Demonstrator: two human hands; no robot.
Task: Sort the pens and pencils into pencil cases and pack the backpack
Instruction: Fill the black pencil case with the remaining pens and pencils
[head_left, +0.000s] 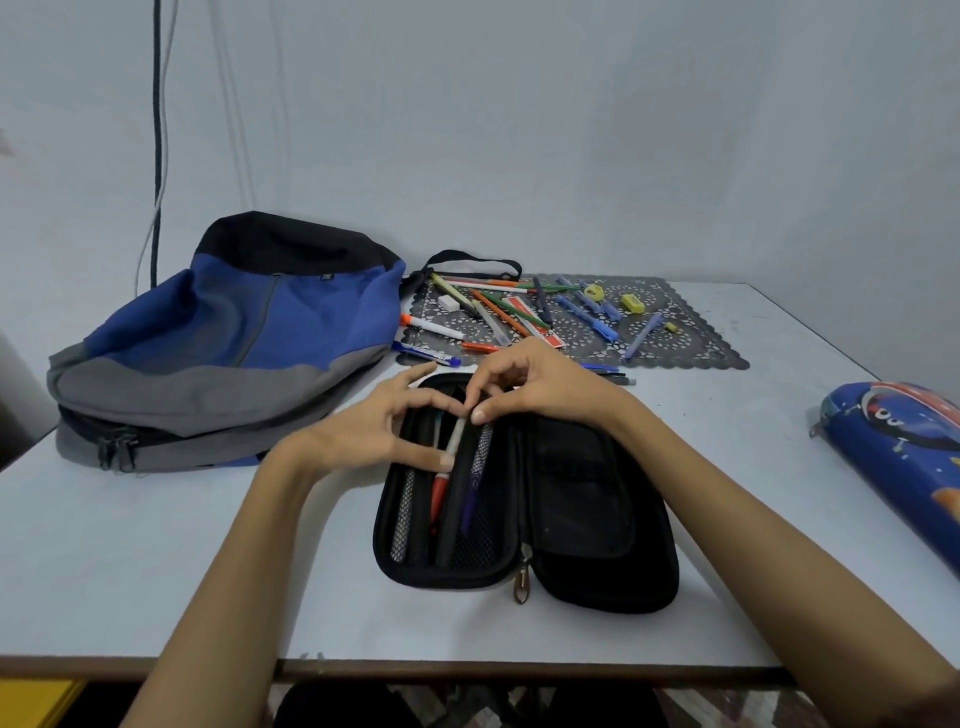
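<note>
While the right hand (524, 387) curls its fingers and pinches the top of the black strap (451, 514) inside the black pencil case (587, 499), the left hand (371, 423) has its fingers spread wide and its thumb pressing on the white and red pen (439, 496). That pen lies in the left half of the open case, just beside the strap, and I think it is being tucked in. A purple pen (471, 493) sits under the net on the other side of the strap.

The job looks only just begun. Lots of pens and pencils (498, 312) lie loose on the lacy mat (696, 343) behind the case, with a yellow sharpener (632, 303) and a white eraser (450, 303). The blue pencil case (893, 457) lies at the right edge of the table (156, 545). The backpack (234, 332) lies flat on the left, and I cannot see anything packed in it.

A red and white card (551, 340) on the mat has letters, but they are too small to read
</note>
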